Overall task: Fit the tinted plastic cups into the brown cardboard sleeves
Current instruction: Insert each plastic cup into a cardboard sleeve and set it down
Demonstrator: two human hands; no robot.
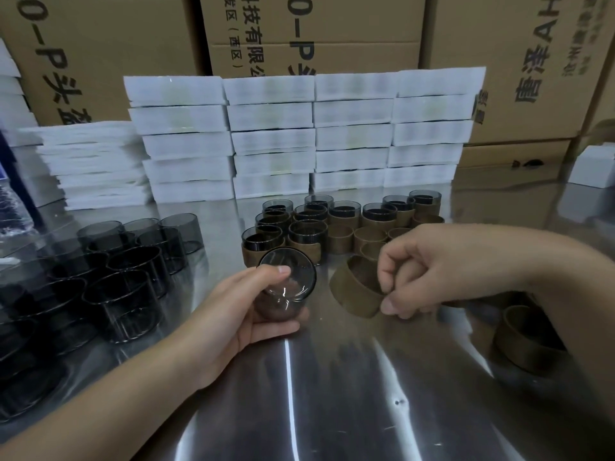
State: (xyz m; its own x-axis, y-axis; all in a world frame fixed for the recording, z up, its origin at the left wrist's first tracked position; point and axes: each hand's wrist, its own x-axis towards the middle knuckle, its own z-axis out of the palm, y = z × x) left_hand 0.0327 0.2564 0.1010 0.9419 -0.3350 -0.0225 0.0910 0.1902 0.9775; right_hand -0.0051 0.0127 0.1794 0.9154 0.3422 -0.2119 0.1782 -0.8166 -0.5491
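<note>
Tinted cup (286,287) gripped in our left hand (246,314); our right hand (429,267) pinches a cardboard sleeve (352,287), apart

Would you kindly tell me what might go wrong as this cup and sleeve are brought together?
1. The right hand pinches the sleeve at one edge; squeezing may press it out of round, so the cup in the left hand jams.
2. The finished cups stand close behind both hands; a push forward may topple them.
3. A loose sleeve lies near the right forearm and may get swept aside.
</note>
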